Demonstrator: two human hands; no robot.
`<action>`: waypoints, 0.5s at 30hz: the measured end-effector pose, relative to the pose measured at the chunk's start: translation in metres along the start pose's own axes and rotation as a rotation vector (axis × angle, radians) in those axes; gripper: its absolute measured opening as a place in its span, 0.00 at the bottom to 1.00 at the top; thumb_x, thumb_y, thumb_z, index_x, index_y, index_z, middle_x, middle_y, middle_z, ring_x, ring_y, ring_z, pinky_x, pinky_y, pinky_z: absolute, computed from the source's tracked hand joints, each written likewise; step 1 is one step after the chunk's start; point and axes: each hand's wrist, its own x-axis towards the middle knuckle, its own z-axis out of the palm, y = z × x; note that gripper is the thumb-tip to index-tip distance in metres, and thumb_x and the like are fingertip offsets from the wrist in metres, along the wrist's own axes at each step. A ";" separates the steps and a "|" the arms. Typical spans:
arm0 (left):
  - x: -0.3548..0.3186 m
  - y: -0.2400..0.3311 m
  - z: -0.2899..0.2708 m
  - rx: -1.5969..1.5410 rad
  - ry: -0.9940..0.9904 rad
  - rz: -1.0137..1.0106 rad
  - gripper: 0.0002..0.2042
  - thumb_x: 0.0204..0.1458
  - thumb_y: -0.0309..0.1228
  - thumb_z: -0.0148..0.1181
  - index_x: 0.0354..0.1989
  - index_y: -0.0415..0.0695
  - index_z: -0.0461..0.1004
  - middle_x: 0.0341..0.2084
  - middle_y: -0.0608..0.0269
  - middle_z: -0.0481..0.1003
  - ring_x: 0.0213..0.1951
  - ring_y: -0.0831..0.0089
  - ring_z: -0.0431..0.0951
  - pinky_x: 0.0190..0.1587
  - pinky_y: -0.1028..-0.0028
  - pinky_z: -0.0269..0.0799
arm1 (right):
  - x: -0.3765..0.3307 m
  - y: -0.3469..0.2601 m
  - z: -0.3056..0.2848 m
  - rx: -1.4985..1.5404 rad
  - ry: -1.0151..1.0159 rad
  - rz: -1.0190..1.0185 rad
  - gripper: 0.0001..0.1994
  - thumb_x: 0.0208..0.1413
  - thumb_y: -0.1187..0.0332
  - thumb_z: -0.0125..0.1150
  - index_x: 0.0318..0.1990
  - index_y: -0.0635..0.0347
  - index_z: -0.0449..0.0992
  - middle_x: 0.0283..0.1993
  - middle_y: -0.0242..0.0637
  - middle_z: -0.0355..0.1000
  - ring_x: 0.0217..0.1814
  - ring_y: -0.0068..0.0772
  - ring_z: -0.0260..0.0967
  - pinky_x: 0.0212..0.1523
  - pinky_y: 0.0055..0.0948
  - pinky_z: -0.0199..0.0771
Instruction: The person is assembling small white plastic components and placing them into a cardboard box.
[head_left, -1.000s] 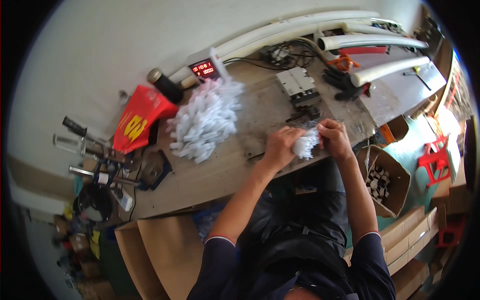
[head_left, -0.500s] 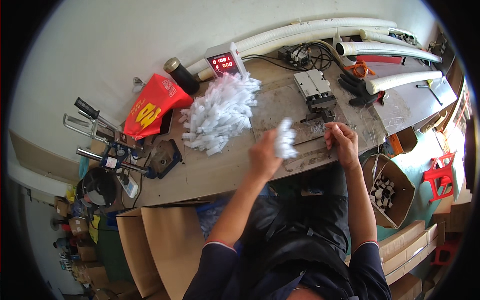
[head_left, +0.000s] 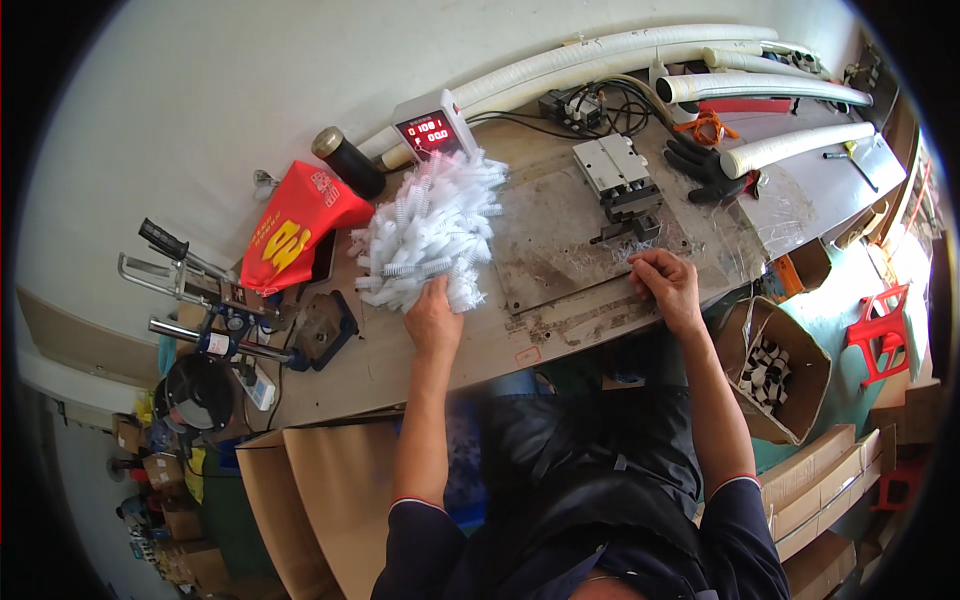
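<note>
A heap of white ribbed plastic coils [head_left: 425, 225] lies on the worktable. My left hand [head_left: 433, 320] is at its near edge, fingers bent around some white ribbed coils [head_left: 466, 288]; its fingertips are partly hidden among them. Farther right, my right hand [head_left: 668, 290] hovers over the table's near edge, thumb and fingers drawn together. Whatever may be between those fingertips is too small to make out. Just beyond it stands a small grey clamp-like machine [head_left: 615, 180] on a worn metal plate [head_left: 545, 240], with thin clear scraps around its front.
A counter box with red digits [head_left: 433, 125], a black bottle [head_left: 348, 162] and a red bag [head_left: 300, 225] stand behind and left of the heap. Long white tubes [head_left: 600, 60] line the back, near a black glove [head_left: 700, 170]. A carton [head_left: 790, 400] stands below right.
My left hand has swung left from mid-table to the heap, carrying a bunch of white coils. My right hand has stayed near the machine. The view has shifted slightly.
</note>
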 end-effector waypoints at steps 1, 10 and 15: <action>0.000 0.000 0.000 -0.068 0.079 0.023 0.22 0.44 0.26 0.69 0.51 0.46 0.76 0.40 0.59 0.81 0.38 0.55 0.83 0.38 0.60 0.79 | 0.000 -0.001 0.000 -0.009 0.001 0.001 0.10 0.66 0.68 0.62 0.46 0.67 0.82 0.31 0.29 0.77 0.29 0.16 0.69 0.32 0.20 0.70; 0.012 0.027 0.014 -0.755 0.431 -0.015 0.13 0.48 0.20 0.66 0.44 0.41 0.80 0.36 0.56 0.81 0.37 0.59 0.82 0.44 0.68 0.77 | 0.008 -0.001 0.013 -0.006 -0.045 0.029 0.09 0.64 0.67 0.64 0.44 0.64 0.82 0.32 0.28 0.78 0.31 0.14 0.70 0.31 0.19 0.69; 0.032 0.063 0.007 -1.140 0.455 -0.526 0.12 0.61 0.30 0.69 0.45 0.33 0.81 0.40 0.62 0.83 0.37 0.77 0.80 0.42 0.71 0.75 | -0.003 -0.005 0.041 0.034 -0.081 0.062 0.09 0.65 0.66 0.65 0.44 0.62 0.82 0.30 0.28 0.78 0.27 0.14 0.70 0.26 0.16 0.67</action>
